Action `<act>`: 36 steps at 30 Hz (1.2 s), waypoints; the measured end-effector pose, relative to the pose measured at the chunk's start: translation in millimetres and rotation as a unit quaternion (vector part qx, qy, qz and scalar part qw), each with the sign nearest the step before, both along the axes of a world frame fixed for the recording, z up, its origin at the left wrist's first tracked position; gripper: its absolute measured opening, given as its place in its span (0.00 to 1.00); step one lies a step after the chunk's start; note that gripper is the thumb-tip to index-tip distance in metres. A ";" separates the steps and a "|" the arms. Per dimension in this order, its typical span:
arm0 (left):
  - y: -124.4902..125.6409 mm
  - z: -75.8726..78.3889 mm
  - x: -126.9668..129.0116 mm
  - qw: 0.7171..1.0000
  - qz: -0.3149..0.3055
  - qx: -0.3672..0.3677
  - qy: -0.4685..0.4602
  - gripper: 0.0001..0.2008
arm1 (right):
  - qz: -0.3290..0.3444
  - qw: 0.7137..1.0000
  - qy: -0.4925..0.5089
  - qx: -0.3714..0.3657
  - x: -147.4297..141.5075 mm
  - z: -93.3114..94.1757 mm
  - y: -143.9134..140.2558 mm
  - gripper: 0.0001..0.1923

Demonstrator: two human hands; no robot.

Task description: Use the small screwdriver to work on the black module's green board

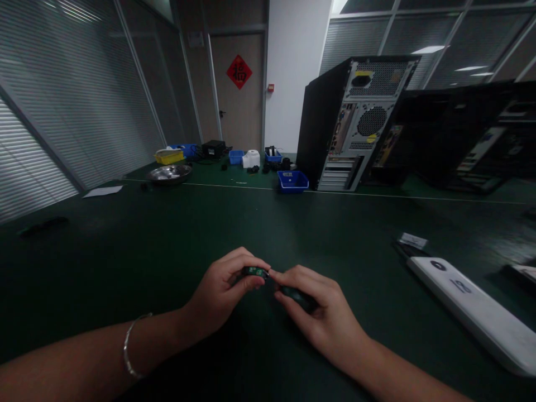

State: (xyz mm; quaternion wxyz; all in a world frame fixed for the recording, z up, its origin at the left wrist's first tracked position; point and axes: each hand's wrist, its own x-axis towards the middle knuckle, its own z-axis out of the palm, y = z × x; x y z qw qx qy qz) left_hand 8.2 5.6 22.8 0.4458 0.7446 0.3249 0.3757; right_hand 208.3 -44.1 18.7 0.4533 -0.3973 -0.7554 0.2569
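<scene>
The left hand (224, 290) pinches a small green part (254, 272) by thumb and fingertips, just above the bench (167, 245) near its front edge. The part's long axis runs sideways toward the right hand (322, 312), whose fingertips touch its right end while curling around a dark piece (299, 297).

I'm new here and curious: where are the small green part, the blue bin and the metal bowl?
small green part (255, 272), head view, its top face.
blue bin (292, 182), head view, front wall.
metal bowl (169, 175), head view, near rim.
</scene>
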 end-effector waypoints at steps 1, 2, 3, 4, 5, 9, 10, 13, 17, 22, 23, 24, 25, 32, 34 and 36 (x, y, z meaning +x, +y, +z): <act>-0.4 0.3 0.4 1.000 -0.002 -0.010 -0.010 0.08 | 0.000 1.000 0.001 -0.001 -0.1 -0.2 0.3 0.18; -0.7 0.5 0.9 1.000 -0.004 -0.022 -0.021 0.07 | 0.000 1.000 0.003 -0.003 -0.1 -0.4 0.6 0.18; -0.7 0.5 1.4 0.999 -0.007 -0.034 -0.031 0.07 | 0.000 1.000 0.005 -0.005 -0.1 -0.8 0.9 0.17; -0.6 0.1 1.8 0.998 -0.009 -0.044 -0.041 0.07 | -0.001 1.000 0.007 -0.007 -0.1 -1.3 1.1 0.17; -0.1 -0.5 2.3 0.997 -0.010 -0.053 -0.051 0.07 | -0.001 1.000 0.008 -0.008 -0.2 -1.8 1.1 0.17; 2.9 -4.1 3.5 0.992 -0.016 -0.090 -0.084 0.07 | 0.001 1.000 0.016 -0.013 -0.5 -2.7 0.2 0.16; 3.5 -4.8 3.7 0.991 -0.018 -0.098 -0.090 0.07 | 0.001 1.000 0.018 -0.014 -0.6 -2.6 -0.1 0.16; 3.9 -5.6 4.0 0.989 -0.021 -0.111 -0.097 0.07 | 0.001 1.000 0.021 -0.015 -0.7 -2.0 0.0 0.15; 2.6 -5.3 4.3 0.990 -0.004 -0.106 -0.089 0.07 | 0.002 1.000 0.016 -0.015 -0.6 -1.7 1.4 0.16; 3.0 -4.9 3.9 0.995 0.009 -0.078 -0.066 0.07 | 0.007 1.000 0.007 -0.016 -0.8 -2.3 0.7 0.17; 3.2 -5.1 3.7 0.995 0.006 -0.076 -0.066 0.08 | 0.008 1.000 0.007 -0.016 -0.8 -2.3 0.3 0.16; 3.5 -5.3 3.6 0.995 0.002 -0.078 -0.068 0.08 | 0.009 1.000 0.008 -0.016 -0.7 -2.1 0.0 0.16; 3.9 -5.5 3.6 0.994 -0.002 -0.083 -0.071 0.08 | 0.011 1.000 0.009 -0.017 -0.7 -1.8 -0.3 0.16; 5.5 -6.2 3.6 0.984 -0.023 -0.116 -0.130 0.07 | 0.012 1.000 0.011 -0.022 -0.9 -0.1 -0.8 0.15; 5.3 -6.1 3.2 0.980 -0.024 -0.140 -0.138 0.07 | 0.001 1.000 0.010 -0.019 -0.9 -0.6 -1.2 0.15; 4.5 -6.7 3.2 0.975 -0.033 -0.167 -0.143 0.07 | -0.012 1.000 0.017 -0.018 -0.8 -1.2 -2.1 0.17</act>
